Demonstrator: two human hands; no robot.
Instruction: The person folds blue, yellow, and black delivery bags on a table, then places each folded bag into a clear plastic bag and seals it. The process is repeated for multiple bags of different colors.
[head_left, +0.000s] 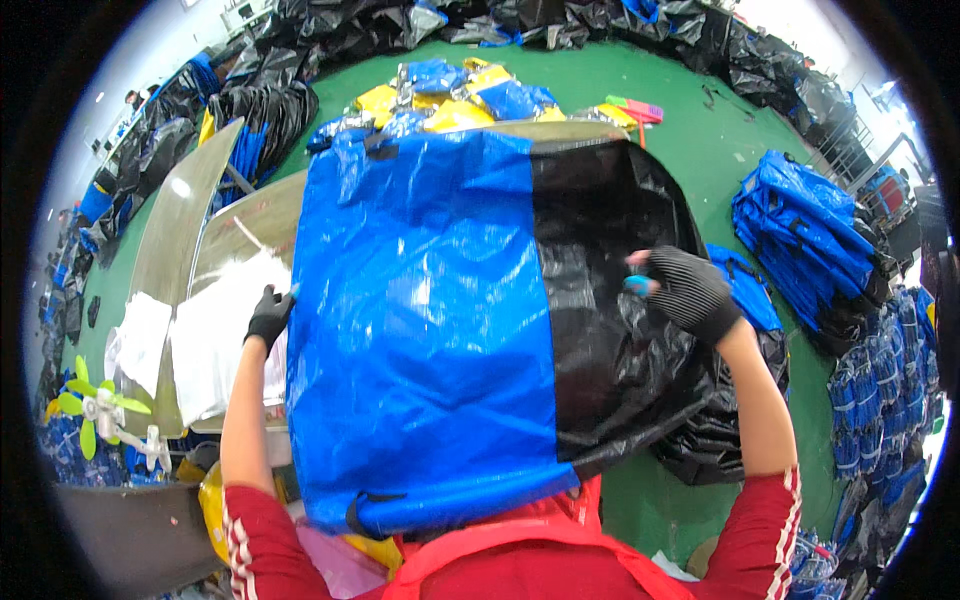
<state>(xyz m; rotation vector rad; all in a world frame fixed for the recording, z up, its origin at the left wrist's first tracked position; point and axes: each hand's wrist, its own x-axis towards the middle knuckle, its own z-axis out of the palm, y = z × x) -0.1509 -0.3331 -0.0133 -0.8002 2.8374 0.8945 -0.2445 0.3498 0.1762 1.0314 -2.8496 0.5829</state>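
Note:
A large blue and black plastic woven bag (425,300) lies spread before me, wrinkled and shiny, its blue part on the left and its black part on the right. My left hand (268,316), in a dark glove, is at the bag's left edge with thumb and forefinger apart. Over the black part is my right hand (688,292) in a striped dark glove, its fingers curled together and slightly blurred. Whether anything is between those fingers is hidden. A small dark strap (372,508) shows on the bag's near edge.
White sheets (225,335) lie on the worktable (262,215) at left, near a green-bladed fan (98,405). Folded blue bags (805,235) are piled at right. Blue and yellow bundles (460,98) lie on the green floor (690,100) beyond, with black heaps (340,35) along the walls.

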